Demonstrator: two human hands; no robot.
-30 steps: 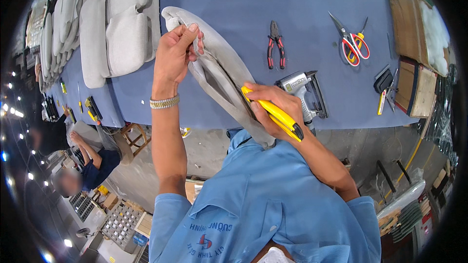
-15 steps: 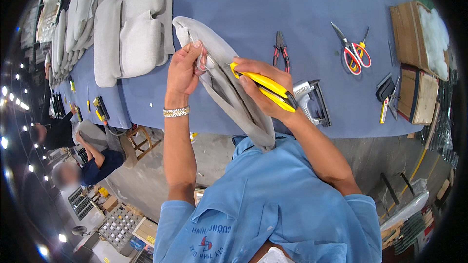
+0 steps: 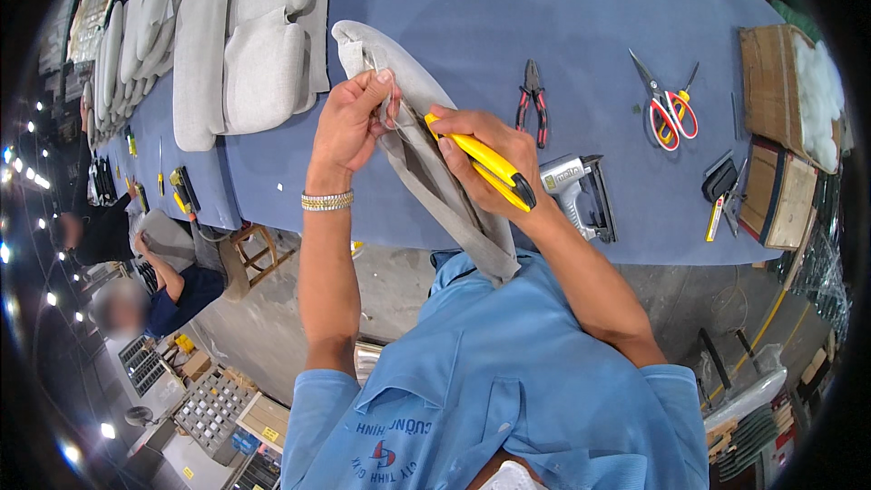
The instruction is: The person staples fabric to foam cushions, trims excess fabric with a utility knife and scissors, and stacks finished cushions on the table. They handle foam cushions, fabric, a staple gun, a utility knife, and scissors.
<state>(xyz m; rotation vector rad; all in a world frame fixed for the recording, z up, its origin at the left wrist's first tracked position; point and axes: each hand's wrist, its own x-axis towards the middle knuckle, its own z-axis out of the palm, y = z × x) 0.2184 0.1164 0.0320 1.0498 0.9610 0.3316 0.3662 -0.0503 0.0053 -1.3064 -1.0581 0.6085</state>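
Note:
A grey fabric-covered cushion [image 3: 413, 73] stands tilted on edge in front of me, its open underside toward me and its lower end against my shirt. At its upper part my left hand [image 3: 352, 122] is closed in a pinch on a thin pale cord [image 3: 396, 118], which loops beside the fabric edge. My right hand [image 3: 494, 159] is wrapped round a yellow utility knife [image 3: 494, 168] with a black end. The knife's front end points toward the cord and the cushion's opening; its blade is too small to make out. Part of the cushion is hidden behind both hands.
On the blue-covered table [image 3: 581, 0] lie pliers [image 3: 533, 102], a staple gun [image 3: 581, 195], red-and-white scissors [image 3: 667, 109] and another cutter knife [image 3: 715, 218]. Several grey cushions [image 3: 259, 54] are at left. A carton with white stuffing [image 3: 771, 82] stands at right. Another person [image 3: 181, 281] sits at far left.
The view has shifted slightly. My left hand has moved a little up and right with the cord, and the knife's front end is slightly nearer to it.

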